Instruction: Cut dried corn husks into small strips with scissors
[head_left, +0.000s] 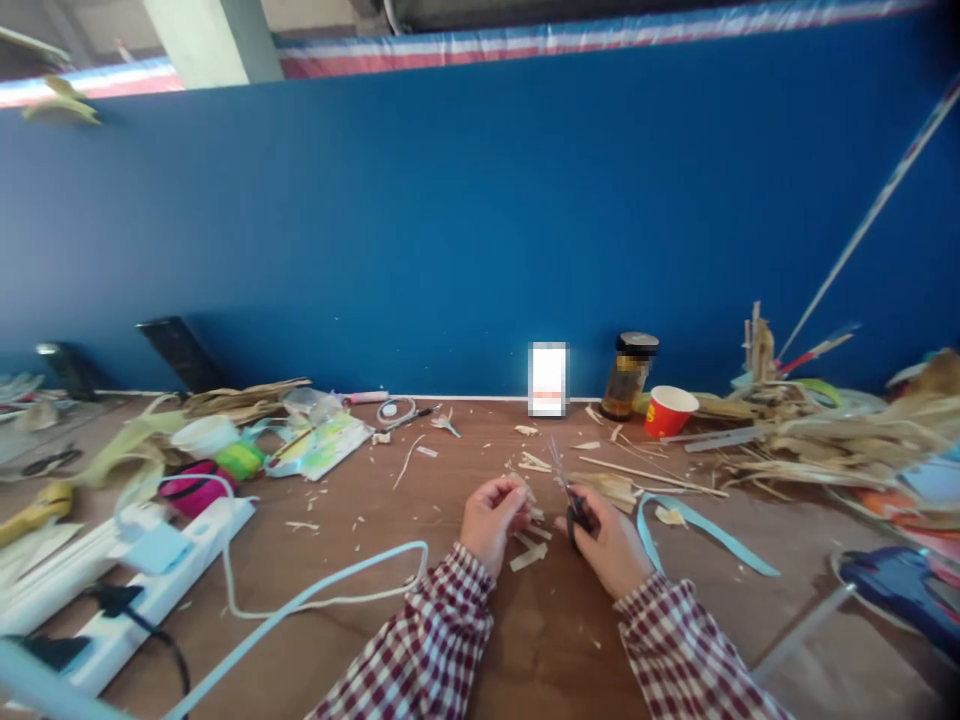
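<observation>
Dry leaf strip [523, 488], mid-trim, held low over the middle of the desk [450, 620].
Left hand [491, 515] pinches the strip; right hand [611, 545] grips scissors [573, 508], blades beside it. Offcuts [529, 557] litter the desk below, so trimming looks well under way. Heap of dry leaves [825, 450] at right suggests more remains.

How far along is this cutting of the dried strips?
Already done: short cut scraps lie scattered on the table. In hand: the right hand holds scissors, the left hand pinches a small strip. Seemingly still to go: the pile of long dried leaves at the right.
</observation>
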